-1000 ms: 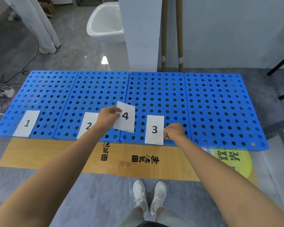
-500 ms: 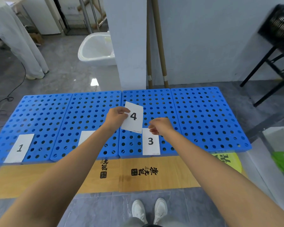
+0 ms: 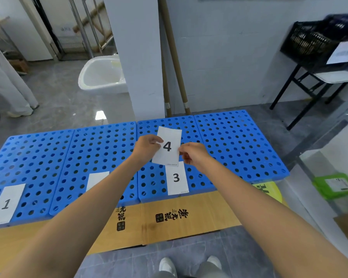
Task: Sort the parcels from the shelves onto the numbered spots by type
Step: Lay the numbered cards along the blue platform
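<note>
4 blue perforated plastic panels (image 3: 229, 137) sit edge to edge on flattened cardboard (image 3: 199, 217) on the grey floor (image 3: 68, 101). Card 1 (image 3: 6, 204) lies on the leftmost, a half-hidden white card (image 3: 97, 178) on the next, and card 3 (image 3: 176, 178) on the third.

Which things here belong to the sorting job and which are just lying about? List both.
Job: card 4, held by left hand and right hand; card 3; card 1; half-hidden card; blue pallets.
Lying about: white basin; cardboard tubes; black crate; flattened cardboard.
</note>
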